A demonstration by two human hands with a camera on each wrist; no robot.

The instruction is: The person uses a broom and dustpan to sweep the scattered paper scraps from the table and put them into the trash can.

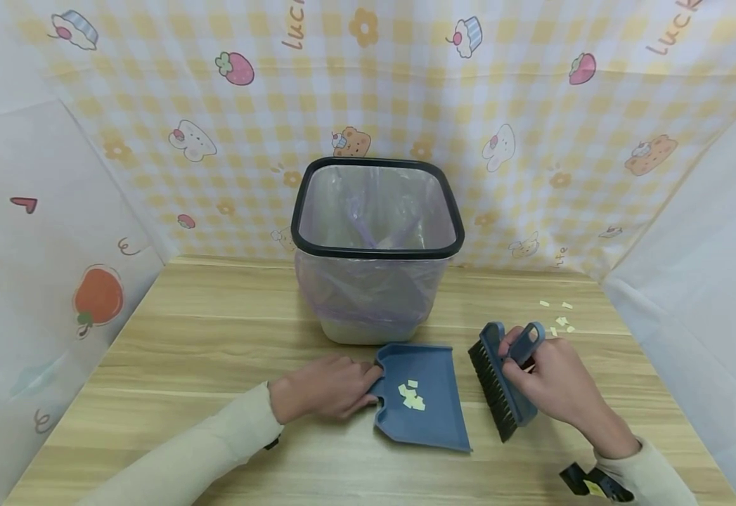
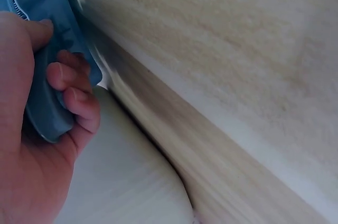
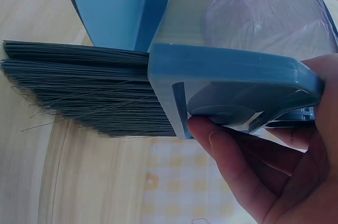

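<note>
My left hand (image 1: 336, 386) grips the handle of a blue dustpan (image 1: 427, 425), which rests on the table with its wide edge facing right. Several pale yellow paper scraps (image 1: 410, 397) lie in the pan. In the left wrist view, curled fingers (image 2: 79, 100) wrap the dustpan handle (image 2: 48, 113). To the right of the pan, my right hand (image 1: 554, 383) holds a blue hand brush (image 1: 526, 404) with dark bristles (image 1: 494, 386) turned toward the pan. The right wrist view shows fingertips and thumb on the brush's blue body (image 3: 227, 71), its bristles (image 3: 95, 89) pointing left.
A bin (image 1: 377, 253) with a black rim and a purplish liner bag stands behind the dustpan. More paper scraps (image 1: 562, 321) lie on the wooden table (image 1: 216, 330) at the back right. A checked cloth (image 1: 393, 98) hangs behind, with white side walls (image 1: 709, 232).
</note>
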